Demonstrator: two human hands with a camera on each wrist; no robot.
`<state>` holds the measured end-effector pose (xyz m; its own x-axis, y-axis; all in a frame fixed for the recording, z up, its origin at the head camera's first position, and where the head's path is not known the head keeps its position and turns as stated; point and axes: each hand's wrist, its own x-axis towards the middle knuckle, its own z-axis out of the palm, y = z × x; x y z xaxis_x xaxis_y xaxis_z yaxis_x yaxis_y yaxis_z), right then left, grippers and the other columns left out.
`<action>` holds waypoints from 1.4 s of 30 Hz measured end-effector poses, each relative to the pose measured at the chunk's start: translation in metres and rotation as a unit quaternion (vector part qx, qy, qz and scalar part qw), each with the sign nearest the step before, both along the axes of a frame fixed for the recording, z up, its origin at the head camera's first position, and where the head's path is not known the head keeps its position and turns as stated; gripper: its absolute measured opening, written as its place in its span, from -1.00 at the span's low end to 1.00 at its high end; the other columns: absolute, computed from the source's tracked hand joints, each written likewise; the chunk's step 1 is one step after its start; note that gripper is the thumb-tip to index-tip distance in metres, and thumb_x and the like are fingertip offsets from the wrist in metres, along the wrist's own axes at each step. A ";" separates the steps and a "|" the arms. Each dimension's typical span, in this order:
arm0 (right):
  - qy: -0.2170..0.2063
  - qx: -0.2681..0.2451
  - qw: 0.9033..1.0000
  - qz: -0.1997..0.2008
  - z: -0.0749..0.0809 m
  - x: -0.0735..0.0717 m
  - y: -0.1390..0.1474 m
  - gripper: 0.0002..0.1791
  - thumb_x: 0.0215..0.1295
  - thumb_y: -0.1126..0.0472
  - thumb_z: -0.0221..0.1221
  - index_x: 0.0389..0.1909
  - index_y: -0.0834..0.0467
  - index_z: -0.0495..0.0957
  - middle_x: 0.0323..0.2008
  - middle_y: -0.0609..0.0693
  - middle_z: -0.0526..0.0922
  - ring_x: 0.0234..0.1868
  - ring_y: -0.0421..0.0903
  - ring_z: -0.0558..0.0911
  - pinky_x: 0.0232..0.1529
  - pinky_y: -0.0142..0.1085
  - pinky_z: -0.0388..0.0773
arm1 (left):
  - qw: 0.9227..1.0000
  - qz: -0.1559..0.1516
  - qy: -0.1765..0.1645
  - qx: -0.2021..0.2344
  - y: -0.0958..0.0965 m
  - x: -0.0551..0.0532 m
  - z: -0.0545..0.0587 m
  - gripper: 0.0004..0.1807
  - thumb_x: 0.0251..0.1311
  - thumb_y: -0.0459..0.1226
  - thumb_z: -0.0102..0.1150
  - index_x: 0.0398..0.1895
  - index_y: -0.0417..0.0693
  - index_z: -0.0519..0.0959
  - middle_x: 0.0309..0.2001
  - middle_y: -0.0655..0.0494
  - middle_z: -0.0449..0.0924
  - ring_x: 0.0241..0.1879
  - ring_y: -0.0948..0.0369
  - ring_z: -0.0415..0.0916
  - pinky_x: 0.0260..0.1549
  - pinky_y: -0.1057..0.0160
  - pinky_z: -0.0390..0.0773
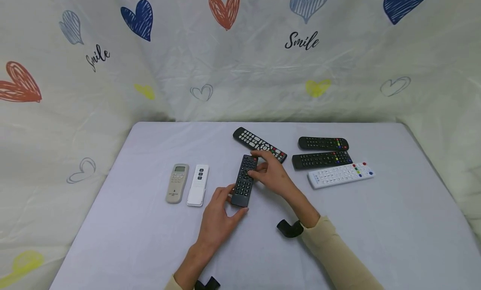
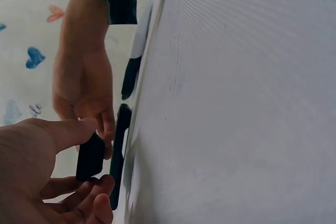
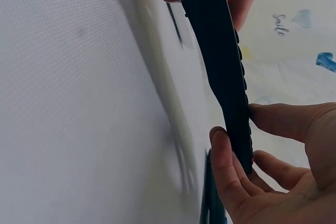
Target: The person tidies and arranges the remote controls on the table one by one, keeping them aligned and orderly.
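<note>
A dark remote control (image 1: 243,182) with rows of buttons is held between both hands, close over the middle of the table. My left hand (image 1: 216,223) grips its near end, thumb at the bottom edge and fingers along the left side. With thumb and fingers, my right hand (image 1: 273,176) pinches the far part from the right. The right wrist view shows the remote control (image 3: 218,51) edge-on, its buttons turned away from the table. Only its near end (image 2: 91,157) shows in the left wrist view. Beyond it lies a black remote with light buttons (image 1: 255,140), partly behind the right hand.
To the left lie a beige remote with a small screen (image 1: 177,183) and a white remote (image 1: 198,185). On the right are two black remotes, one farther back (image 1: 323,143) and one nearer (image 1: 321,160), and a white remote with coloured buttons (image 1: 340,175). A white cloth covers the table (image 1: 394,235).
</note>
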<state>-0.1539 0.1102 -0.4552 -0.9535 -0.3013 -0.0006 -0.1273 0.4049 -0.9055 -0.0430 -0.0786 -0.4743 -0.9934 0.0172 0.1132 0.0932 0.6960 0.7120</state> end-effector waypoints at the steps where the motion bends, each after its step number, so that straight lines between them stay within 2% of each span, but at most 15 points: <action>1: 0.001 -0.002 1.000 0.001 -0.001 -0.001 -0.001 -0.30 0.31 0.35 0.38 0.45 0.22 0.37 0.42 0.25 0.38 0.00 0.12 0.71 -0.10 -0.25 0.68 | 1.000 0.001 0.000 0.001 0.000 0.000 0.000 -0.19 0.03 -0.14 0.64 0.39 -0.01 0.50 0.09 0.14 0.57 -0.12 0.28 0.56 -0.35 0.43 0.46; 10: -0.025 0.004 1.000 -0.008 0.003 0.000 -0.008 -0.25 0.28 0.34 0.40 0.47 0.22 0.34 0.42 0.24 0.39 0.06 0.13 0.71 -0.05 -0.20 0.71 | 1.000 0.007 -0.003 0.007 -0.003 0.002 0.003 -0.20 0.05 -0.16 0.62 0.39 -0.02 0.50 0.10 0.11 0.57 -0.11 0.25 0.55 -0.35 0.42 0.43; 18: -0.057 -0.008 0.998 -0.012 0.003 -0.005 -0.014 -0.25 0.27 0.34 0.40 0.46 0.24 0.36 0.43 0.25 0.40 0.03 0.12 0.74 -0.30 -0.32 0.57 | 1.000 0.018 -0.007 0.010 -0.004 0.003 0.003 -0.20 0.05 -0.16 0.62 0.40 -0.02 0.49 0.11 0.10 0.56 -0.08 0.25 0.55 -0.34 0.42 0.44; 27: -0.053 -0.018 0.998 -0.004 0.002 -0.008 -0.019 -0.28 0.24 0.36 0.41 0.42 0.25 0.40 0.35 0.28 0.48 -0.04 0.11 0.75 -0.34 -0.30 0.55 | 0.999 0.031 -0.002 0.016 -0.006 0.004 0.000 -0.19 0.02 -0.18 0.64 0.38 -0.01 0.50 0.11 0.10 0.57 -0.06 0.23 0.56 -0.34 0.41 0.45; 36: -0.060 -0.033 0.998 0.004 -0.003 -0.009 -0.027 -0.27 0.23 0.37 0.42 0.42 0.24 0.39 0.42 0.23 0.39 -0.01 0.11 0.73 -0.32 -0.32 0.55 | 0.997 0.046 -0.021 0.057 -0.010 0.006 0.000 -0.20 0.03 -0.28 0.62 0.40 0.03 0.48 0.17 0.08 0.54 -0.14 0.25 0.53 -0.45 0.46 0.49; 42: -0.063 -0.028 0.998 -0.002 -0.004 -0.008 -0.031 -0.27 0.22 0.36 0.43 0.41 0.25 0.40 0.41 0.24 0.38 0.10 0.17 0.69 -0.22 -0.29 0.63 | 0.997 0.053 -0.025 0.055 -0.010 0.007 -0.001 -0.20 0.02 -0.29 0.62 0.39 0.02 0.49 0.16 0.05 0.54 -0.08 0.23 0.54 -0.44 0.45 0.48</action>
<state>-0.1621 0.0791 -0.4592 -0.9480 -0.3007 -0.1045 -0.0089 0.3533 -0.9355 -0.0357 -0.0890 -0.4748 -0.9934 -0.0976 0.0598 -0.0133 0.6172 0.7867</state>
